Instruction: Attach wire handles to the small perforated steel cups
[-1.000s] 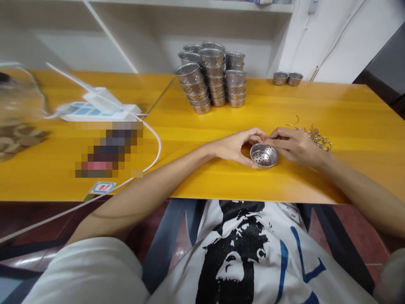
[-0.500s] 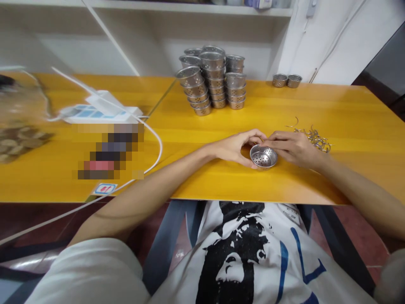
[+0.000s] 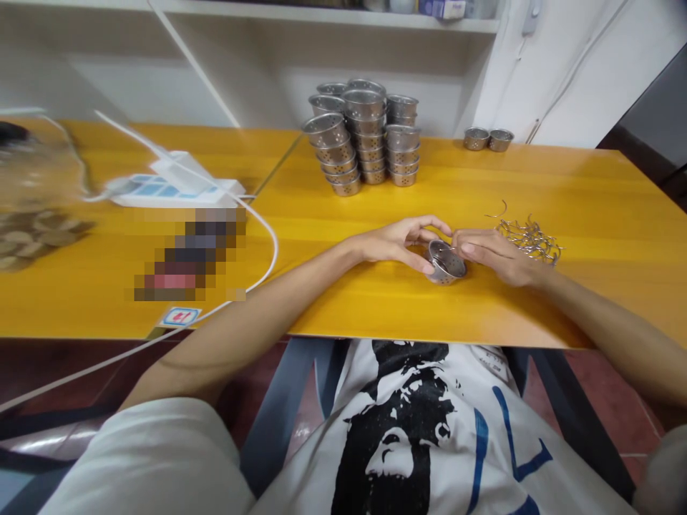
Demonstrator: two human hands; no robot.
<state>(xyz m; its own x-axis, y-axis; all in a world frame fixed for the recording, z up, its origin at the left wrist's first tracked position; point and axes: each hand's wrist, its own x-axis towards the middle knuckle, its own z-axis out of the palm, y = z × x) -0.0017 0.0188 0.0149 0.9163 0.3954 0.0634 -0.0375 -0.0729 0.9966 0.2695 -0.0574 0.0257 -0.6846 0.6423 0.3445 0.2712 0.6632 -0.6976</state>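
A small perforated metal cup (image 3: 451,270) is tilted above the yellow table, its mouth turned toward the right. My left hand (image 3: 400,243) grips it from the left, thumb against the near side and fingers curved behind the rim. Just right of the rim, my right hand (image 3: 494,252) pinches a thin metal wire piece (image 3: 449,248) that reaches over the cup's mouth. Part of that wire is hidden by the fingertips. Beyond my right hand lies a loose pile of curved wire hooks (image 3: 531,239), with a single hook (image 3: 502,209) at its far left.
Stacks of similar perforated cups (image 3: 370,136) stand at the back of the table (image 3: 563,307). Two more cups (image 3: 488,139) sit by the wall. At left are a white power strip (image 3: 177,192), a trailing white cable (image 3: 276,250), a blurred-out patch and round wooden pieces (image 3: 32,236).
The cup has tipped, its opening swinging toward the right. My right hand has drawn slightly down at the rim, and a thin wire now shows at its fingertips. My left hand keeps its hold.
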